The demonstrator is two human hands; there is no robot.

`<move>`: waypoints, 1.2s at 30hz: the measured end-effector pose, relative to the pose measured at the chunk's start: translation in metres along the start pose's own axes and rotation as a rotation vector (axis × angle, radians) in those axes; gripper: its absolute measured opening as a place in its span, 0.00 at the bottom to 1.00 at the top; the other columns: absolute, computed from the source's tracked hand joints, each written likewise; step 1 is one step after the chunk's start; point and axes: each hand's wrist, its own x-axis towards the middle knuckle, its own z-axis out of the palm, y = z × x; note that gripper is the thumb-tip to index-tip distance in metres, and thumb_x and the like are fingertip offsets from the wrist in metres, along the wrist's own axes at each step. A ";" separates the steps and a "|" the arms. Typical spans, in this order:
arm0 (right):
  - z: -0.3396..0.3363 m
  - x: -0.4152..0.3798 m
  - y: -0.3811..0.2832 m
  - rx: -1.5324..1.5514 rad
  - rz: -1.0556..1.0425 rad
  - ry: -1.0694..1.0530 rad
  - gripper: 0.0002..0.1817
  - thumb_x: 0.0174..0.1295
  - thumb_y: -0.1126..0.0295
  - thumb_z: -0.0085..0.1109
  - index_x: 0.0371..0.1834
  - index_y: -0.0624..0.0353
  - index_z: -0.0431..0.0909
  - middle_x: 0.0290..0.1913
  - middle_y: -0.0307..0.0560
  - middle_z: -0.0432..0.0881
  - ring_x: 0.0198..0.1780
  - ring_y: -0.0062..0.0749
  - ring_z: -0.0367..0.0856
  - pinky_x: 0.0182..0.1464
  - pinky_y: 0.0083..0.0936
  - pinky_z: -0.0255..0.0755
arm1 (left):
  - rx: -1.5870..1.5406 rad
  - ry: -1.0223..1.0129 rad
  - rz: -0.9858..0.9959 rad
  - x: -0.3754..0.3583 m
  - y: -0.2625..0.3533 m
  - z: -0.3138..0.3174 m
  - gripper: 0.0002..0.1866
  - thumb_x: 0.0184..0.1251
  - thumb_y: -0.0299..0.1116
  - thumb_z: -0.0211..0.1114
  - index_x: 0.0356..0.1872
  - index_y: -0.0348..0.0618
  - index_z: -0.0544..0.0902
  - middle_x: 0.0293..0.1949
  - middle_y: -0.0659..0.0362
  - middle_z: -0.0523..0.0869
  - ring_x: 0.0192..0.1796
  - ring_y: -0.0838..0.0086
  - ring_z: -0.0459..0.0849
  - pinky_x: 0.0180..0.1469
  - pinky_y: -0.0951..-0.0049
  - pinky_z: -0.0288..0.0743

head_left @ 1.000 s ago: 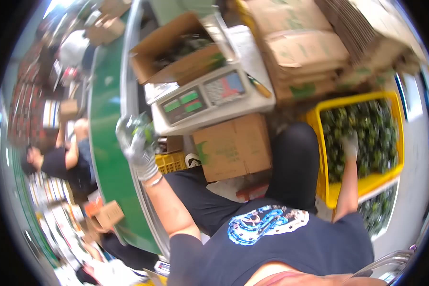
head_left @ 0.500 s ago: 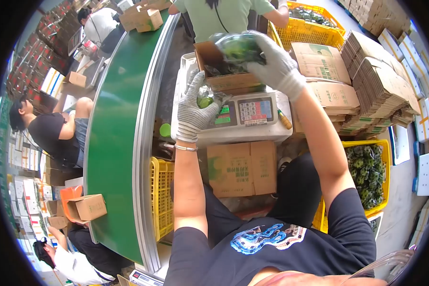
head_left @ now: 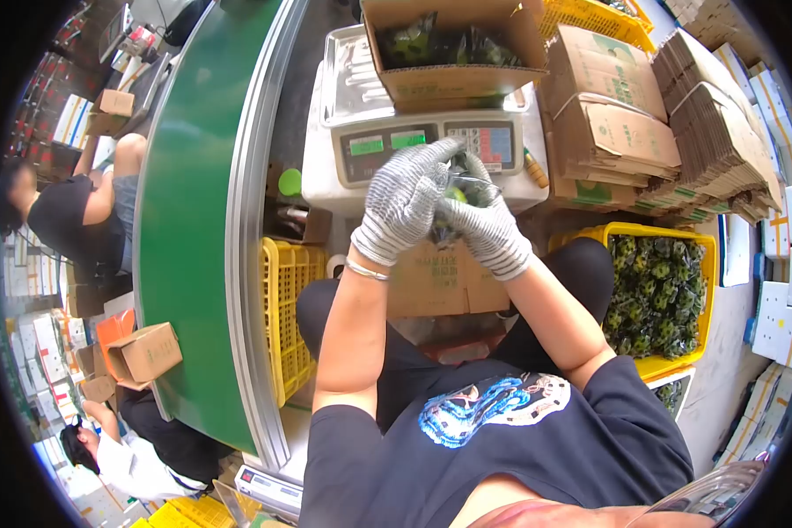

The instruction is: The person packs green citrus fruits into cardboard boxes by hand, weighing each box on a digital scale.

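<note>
In front of my chest, my left hand (head_left: 407,207) and my right hand (head_left: 488,231), both in grey-striped white gloves, come together around a small clear plastic bag (head_left: 456,194) with something green inside. The fingers of both hands are closed on it and hide much of it. Just beyond them stands a weighing scale (head_left: 354,165) with lit green displays. An open cardboard box (head_left: 458,85) rests on the scale's metal pan, with several dark-looking bags of green produce inside.
A green conveyor belt (head_left: 189,220) runs along the left, beside a yellow crate (head_left: 290,308). Flattened cartons (head_left: 620,132) are stacked at the right, above a yellow crate (head_left: 708,299) full of bagged produce. A cardboard piece (head_left: 449,290) lies below my hands. Co-workers sit beyond the belt.
My right hand has come down from above the box, without the larger bag it held, to meet my left hand at the small bag. The view has tilted downward.
</note>
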 end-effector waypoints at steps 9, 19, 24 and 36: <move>-0.070 -0.041 0.162 -1.812 -0.325 0.044 0.24 0.55 0.71 0.53 0.57 0.39 0.70 0.60 0.50 0.67 0.61 0.51 0.67 0.55 0.49 0.68 | -0.248 0.509 -0.576 -0.001 -0.043 -0.056 0.16 0.68 0.34 0.56 0.51 0.35 0.79 0.44 0.55 0.82 0.45 0.73 0.80 0.45 0.73 0.79; 0.013 0.031 -0.096 -1.327 -1.136 0.031 0.18 0.49 0.77 0.57 0.46 0.51 0.78 0.42 0.50 0.81 0.45 0.47 0.80 0.48 0.36 0.75 | -0.373 0.465 -0.277 0.053 -0.057 -0.038 0.18 0.64 0.30 0.59 0.54 0.37 0.78 0.53 0.49 0.80 0.51 0.63 0.78 0.56 0.70 0.70; 0.043 0.141 -0.165 -1.914 -0.537 0.042 0.16 0.55 0.66 0.60 0.48 0.54 0.79 0.42 0.48 0.83 0.39 0.44 0.83 0.44 0.31 0.77 | -0.222 0.505 -0.098 0.078 -0.078 -0.016 0.23 0.62 0.35 0.62 0.58 0.38 0.76 0.53 0.52 0.79 0.50 0.68 0.77 0.52 0.70 0.72; 0.003 0.107 -0.154 -1.445 -1.071 0.269 0.09 0.55 0.70 0.62 0.38 0.58 0.78 0.35 0.48 0.78 0.40 0.40 0.82 0.40 0.32 0.79 | -0.146 0.429 -0.202 0.076 -0.077 -0.026 0.25 0.64 0.33 0.59 0.61 0.36 0.70 0.57 0.52 0.73 0.57 0.66 0.72 0.60 0.68 0.64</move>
